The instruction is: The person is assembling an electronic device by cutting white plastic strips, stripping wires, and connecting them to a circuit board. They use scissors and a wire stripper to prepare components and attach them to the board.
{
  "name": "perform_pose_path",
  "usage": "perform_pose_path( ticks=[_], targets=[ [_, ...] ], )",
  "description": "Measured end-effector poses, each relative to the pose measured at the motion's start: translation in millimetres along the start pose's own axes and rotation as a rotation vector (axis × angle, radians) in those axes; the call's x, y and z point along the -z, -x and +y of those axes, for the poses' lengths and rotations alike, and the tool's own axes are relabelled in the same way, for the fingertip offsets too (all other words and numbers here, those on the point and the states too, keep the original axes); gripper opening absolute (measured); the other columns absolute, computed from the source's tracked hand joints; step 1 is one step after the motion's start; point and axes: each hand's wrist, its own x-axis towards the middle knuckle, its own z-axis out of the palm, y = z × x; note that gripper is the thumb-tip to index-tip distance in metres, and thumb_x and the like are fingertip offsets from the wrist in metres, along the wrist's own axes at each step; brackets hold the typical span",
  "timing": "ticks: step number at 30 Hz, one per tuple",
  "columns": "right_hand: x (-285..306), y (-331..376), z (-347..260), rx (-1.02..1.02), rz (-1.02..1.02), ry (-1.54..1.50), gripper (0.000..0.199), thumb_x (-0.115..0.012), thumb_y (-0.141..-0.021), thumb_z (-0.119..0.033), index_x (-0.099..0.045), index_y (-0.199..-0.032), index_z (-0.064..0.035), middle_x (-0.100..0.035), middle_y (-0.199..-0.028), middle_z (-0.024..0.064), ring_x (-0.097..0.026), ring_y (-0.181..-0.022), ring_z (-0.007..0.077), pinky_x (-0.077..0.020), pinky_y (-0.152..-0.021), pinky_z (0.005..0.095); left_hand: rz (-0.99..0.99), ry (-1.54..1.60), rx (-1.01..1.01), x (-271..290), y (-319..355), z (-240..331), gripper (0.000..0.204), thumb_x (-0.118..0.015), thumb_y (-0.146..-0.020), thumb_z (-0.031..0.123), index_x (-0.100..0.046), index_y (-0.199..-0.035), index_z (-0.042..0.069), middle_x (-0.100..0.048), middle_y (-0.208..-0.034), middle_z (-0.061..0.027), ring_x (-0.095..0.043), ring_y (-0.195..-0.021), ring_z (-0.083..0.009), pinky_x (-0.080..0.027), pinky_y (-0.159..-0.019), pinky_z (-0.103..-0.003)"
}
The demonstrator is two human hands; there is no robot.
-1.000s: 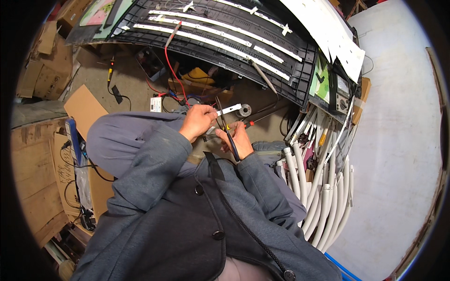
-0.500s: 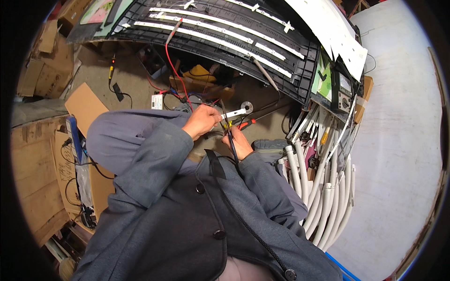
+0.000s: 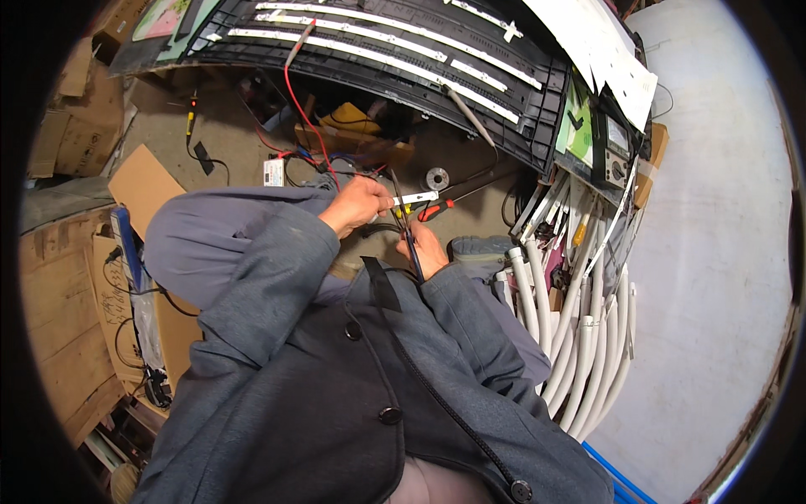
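My left hand (image 3: pixel 357 204) grips one end of a short white strip (image 3: pixel 415 199) that sticks out to the right. My right hand (image 3: pixel 424 250) sits just below it, closed on a thin dark tool (image 3: pixel 406 231) whose tip points up at the strip. Both hands hover over my lap in grey sleeves. Black wires (image 3: pixel 382 227) loop between the two hands. A red-handled tool (image 3: pixel 437 210) lies on the floor just beyond the strip, near a small solder reel (image 3: pixel 437 178).
A large dark panel (image 3: pixel 537 126) with long white strips (image 3: pixel 378 50) lies ahead. Red wire (image 3: pixel 298 101) runs from it toward my hands. White tubes (image 3: pixel 588 336) are stacked at right, cardboard (image 3: pixel 143 181) at left, a multimeter (image 3: pixel 615 151) and papers (image 3: pixel 604 50) at upper right.
The view has shifted slightly. My hands stay together with the white strip and tool; the strip has tilted to nearly level and the hands moved a little lower.
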Motion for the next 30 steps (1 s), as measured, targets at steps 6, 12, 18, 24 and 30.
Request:
perform_pose_path(
  ticks=[6,12,18,24,30],
  targets=[
    [-1,5,9,-0.038,0.009,0.0,0.028,-0.062,-0.077,-0.021,-0.053,-0.081,0.0055,-0.058,-0.072,0.0276,-0.062,-0.075,0.0444,-0.0457,-0.069,0.0502,-0.036,0.005,0.051,-2,9,13,0.017,-0.065,-0.093,0.007,-0.069,-0.079,-0.001,-0.062,-0.068,-0.0016,-0.054,-0.063,-0.0097,-0.041,-0.059,-0.025],
    [-8,11,29,-0.036,0.142,-0.073,0.03,-0.066,-0.077,-0.022,-0.052,-0.082,0.004,-0.057,-0.07,0.0232,-0.059,-0.068,0.0375,-0.0465,-0.065,0.0456,-0.018,0.106,0.023,-1,11,17,0.013,-0.062,-0.096,0.011,-0.067,-0.094,-0.001,-0.066,-0.076,-0.0044,-0.058,-0.067,-0.0115,-0.045,-0.062,-0.026],
    [21,27,-21,-0.127,0.23,0.009,0.036,-0.071,-0.079,-0.026,-0.052,-0.091,0.003,-0.059,-0.073,0.0192,-0.062,-0.069,0.0321,-0.0483,-0.066,0.0429,-0.043,0.227,-0.067,-3,23,30,0.015,-0.054,-0.103,0.012,-0.057,-0.11,0.0,-0.069,-0.095,-0.0102,-0.066,-0.081,-0.0156,-0.053,-0.074,-0.029],
    [29,32,-46,-0.025,0.194,-0.051,0.047,-0.073,-0.082,-0.031,-0.053,-0.106,0.0033,-0.062,-0.081,0.0193,-0.063,-0.072,0.0325,-0.0491,-0.068,0.0415,-0.102,0.309,-0.155,-12,46,51,0.013,-0.052,-0.103,0.012,-0.056,-0.11,0.002,-0.068,-0.095,-0.0096,-0.068,-0.082,-0.0157,-0.053,-0.076,-0.029],
    [22,26,-36,-0.08,0.021,-0.211,0.044,-0.07,-0.084,-0.032,-0.053,-0.104,0.0038,-0.059,-0.082,0.018,-0.06,-0.075,0.029,-0.0481,-0.071,0.0387,-0.148,0.281,-0.122,-14,51,45,0.011,-0.056,-0.103,0.014,-0.058,-0.105,0.003,-0.068,-0.094,-0.0071,-0.066,-0.076,-0.0129,-0.054,-0.068,-0.026]
  ],
)
